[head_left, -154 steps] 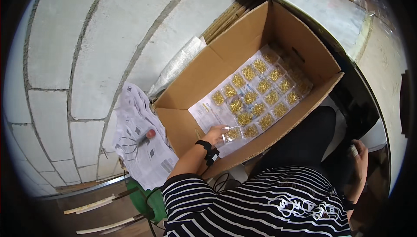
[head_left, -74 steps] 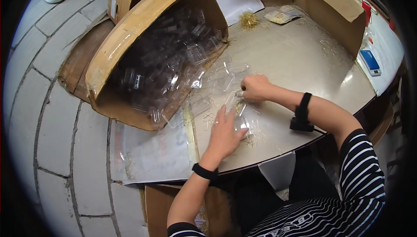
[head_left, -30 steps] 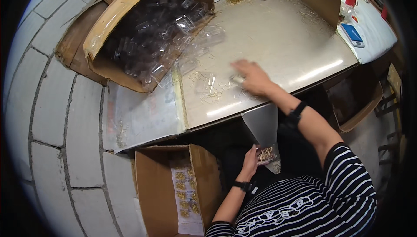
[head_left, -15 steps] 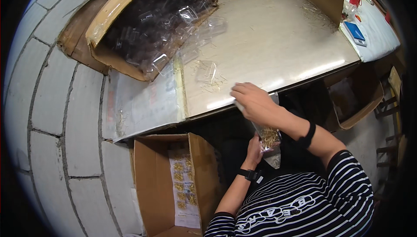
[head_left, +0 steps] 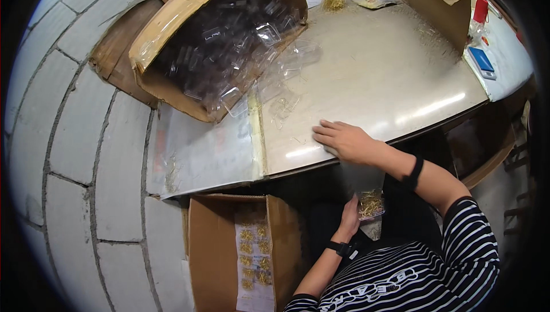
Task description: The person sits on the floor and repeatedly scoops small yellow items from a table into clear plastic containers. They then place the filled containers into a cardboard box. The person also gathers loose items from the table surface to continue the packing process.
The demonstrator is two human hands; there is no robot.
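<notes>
The beige tabletop [head_left: 395, 74] stands beside a floor of pale slabs [head_left: 74, 126]. On its left part a large carton [head_left: 163, 26] lies tilted, with clear cases inside; the blue scale [head_left: 482, 60] is at far right. Your right hand [head_left: 345, 139] is palm down near the front edge, fingers nearly straight; under the palm I cannot see. Below this edge, your left hand [head_left: 349, 218] grips the clear box [head_left: 371, 206] of gold-coloured pieces. The widest room for moving is between carton and scale.
</notes>
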